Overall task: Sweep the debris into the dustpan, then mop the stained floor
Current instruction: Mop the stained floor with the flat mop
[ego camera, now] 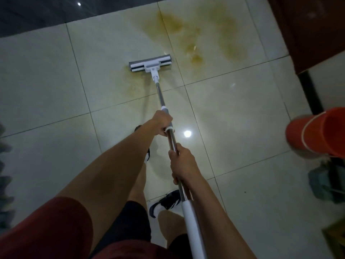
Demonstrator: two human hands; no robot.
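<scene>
From my feed, the far left edge shows only a blurred grey shape I can't identify, then pale glossy floor tiles (46,81) running up to a dark strip at the top. Moving right, I see the left hand (162,124) with its fingers curled tight around the mop handle (172,139) at a white collar, further down the shaft. The handle runs forward to the flat mop head (150,64), which lies flat on the tile at the near left edge of the yellow-brown stain (197,34); a fainter smear of the same colour sits just below and left of the head. The right hand (183,164) grips the metal shaft closer to me, above the white upper section of the handle. A black-and-white shoe (164,202) stands on the tile beneath the arms. Right of that, a ceiling light glares off the wet-looking tile. At the far right an orange bucket (317,133) stands beside dark wooden furniture (308,34)
</scene>
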